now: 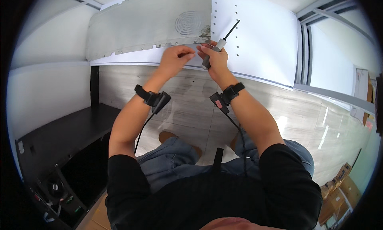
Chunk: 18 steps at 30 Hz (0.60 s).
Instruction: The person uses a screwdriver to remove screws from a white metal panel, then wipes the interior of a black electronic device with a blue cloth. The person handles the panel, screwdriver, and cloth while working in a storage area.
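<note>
In my right hand is a screwdriver with a grey handle. Its dark shaft slants up and away to the right, over the white tabletop. My left hand is close beside it, thumb and fingers pinched together; whatever they hold, if anything, is too small to make out. Both hands hover around the near edge of a grey metal panel, which has a round slotted vent and small holes and notches along that edge. Beyond the right hand, small screws stand in two rows on the white top.
A black cabinet or bench stands at the left, with electronic parts in its lower section. Metal framing rises on the right. Cardboard boxes lie at the lower right. Pale wood-look flooring runs beneath me.
</note>
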### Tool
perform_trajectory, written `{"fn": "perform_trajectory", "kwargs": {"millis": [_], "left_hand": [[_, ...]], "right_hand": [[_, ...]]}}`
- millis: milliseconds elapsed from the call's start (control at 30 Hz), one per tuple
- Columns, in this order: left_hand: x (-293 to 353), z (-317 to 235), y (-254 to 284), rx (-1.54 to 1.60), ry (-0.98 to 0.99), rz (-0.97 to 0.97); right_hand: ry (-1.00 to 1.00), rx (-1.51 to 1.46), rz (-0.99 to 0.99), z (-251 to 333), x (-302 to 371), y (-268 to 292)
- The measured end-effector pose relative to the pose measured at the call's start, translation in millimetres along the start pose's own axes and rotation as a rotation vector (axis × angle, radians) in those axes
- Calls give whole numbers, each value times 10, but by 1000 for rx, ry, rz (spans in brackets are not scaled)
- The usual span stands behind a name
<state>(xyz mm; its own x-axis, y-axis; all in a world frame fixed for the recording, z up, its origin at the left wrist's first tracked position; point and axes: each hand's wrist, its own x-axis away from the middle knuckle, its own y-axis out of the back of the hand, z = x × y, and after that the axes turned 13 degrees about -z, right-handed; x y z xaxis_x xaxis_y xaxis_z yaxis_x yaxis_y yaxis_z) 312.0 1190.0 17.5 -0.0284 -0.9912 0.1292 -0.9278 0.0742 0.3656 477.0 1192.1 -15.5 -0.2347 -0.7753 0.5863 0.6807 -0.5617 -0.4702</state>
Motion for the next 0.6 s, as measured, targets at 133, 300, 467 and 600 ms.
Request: {"fn": "perform_trajectory", "kwargs": {"millis": [133, 300, 467, 600], "left_hand": [[-34, -88, -513, -45, -106, 137], [-80, -173, -1012, -123, -273, 142], [-185, 10, -1314, -369, -601, 15], [-216, 161, -1464, -466, -718, -44]], "right_hand": [[6, 99, 112, 271, -75, 372], [92, 188, 89, 701, -95, 794], [177, 290, -66, 878, -43, 1076], [219, 376, -155, 747, -24, 1260]]}}
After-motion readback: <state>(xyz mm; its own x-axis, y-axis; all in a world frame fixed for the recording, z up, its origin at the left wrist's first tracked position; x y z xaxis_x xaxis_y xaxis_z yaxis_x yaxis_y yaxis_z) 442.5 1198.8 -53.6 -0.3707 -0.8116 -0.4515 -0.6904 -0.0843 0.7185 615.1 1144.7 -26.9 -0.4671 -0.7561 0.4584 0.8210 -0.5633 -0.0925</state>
